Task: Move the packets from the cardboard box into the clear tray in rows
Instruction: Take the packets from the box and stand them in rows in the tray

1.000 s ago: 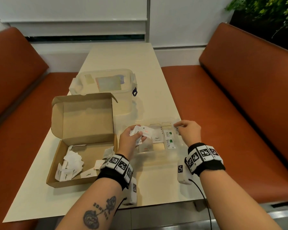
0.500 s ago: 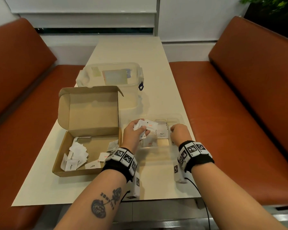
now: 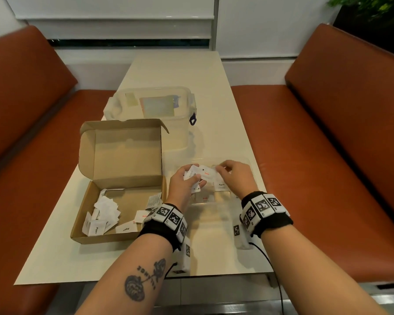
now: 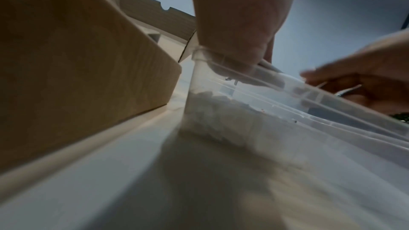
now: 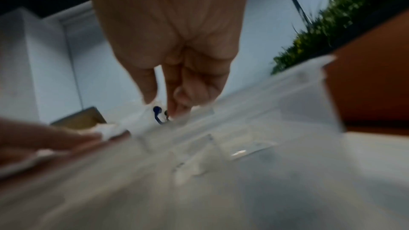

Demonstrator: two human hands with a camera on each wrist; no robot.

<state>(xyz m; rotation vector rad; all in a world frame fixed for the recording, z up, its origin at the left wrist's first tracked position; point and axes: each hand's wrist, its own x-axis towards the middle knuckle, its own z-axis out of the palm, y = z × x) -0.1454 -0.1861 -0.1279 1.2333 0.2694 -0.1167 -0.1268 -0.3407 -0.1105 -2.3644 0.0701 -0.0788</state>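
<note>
My right hand (image 3: 233, 176) has left the tray's far right corner and now pinches the salt packet (image 3: 208, 174) (red lettering) atop the bundle in my left hand (image 3: 184, 185).

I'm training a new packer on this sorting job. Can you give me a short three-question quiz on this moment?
1. True or false: the cardboard box still has packets in it.
2. Which hand holds the bunch of packets? A) left hand B) right hand C) neither
3. Fill in: the right hand pinches one end of a packet printed with the red word ____.

Key
1. True: loose white packets lie on the box floor.
2. A: the left hand grips the bunch over the clear tray.
3. Salt; the left hand's bunch covers the packet's other end.
</note>
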